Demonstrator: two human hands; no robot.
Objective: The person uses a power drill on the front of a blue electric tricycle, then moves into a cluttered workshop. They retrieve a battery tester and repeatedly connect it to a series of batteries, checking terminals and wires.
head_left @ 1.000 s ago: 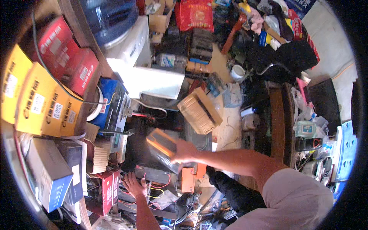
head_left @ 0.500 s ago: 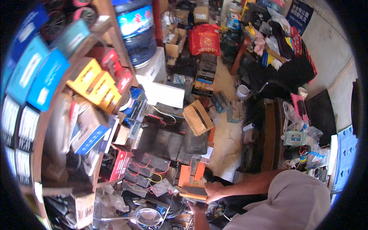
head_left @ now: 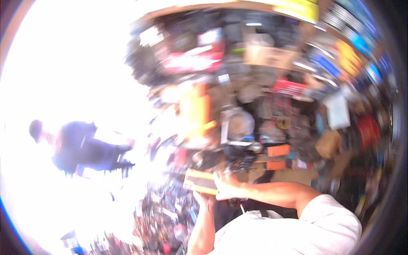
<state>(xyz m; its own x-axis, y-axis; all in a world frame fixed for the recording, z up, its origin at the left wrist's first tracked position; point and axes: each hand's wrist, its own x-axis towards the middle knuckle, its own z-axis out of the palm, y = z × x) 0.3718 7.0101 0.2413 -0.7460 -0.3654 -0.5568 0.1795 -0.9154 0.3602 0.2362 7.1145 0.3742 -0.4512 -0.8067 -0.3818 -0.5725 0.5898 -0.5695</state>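
Note:
Both my hands hold a flat rectangular box (head_left: 200, 181), orange along its long sides and dark in the middle. My left hand (head_left: 205, 198) grips it from below, near its lower edge. My right hand (head_left: 228, 186) is closed on its right end. Part of the left fingers is hidden beneath the box. The box is held out in front of my body, above blurred clutter.
A person in dark clothes (head_left: 87, 144) is at the left in glaring light. Past my hands are a blurred orange object (head_left: 194, 112), a round pan-like object (head_left: 240, 124), an orange block (head_left: 278, 150) and a cardboard box (head_left: 272, 56).
The view has swung sharply to the left, toward the bright open side, and is smeared by motion. Both hands still hold the orange and dark box.

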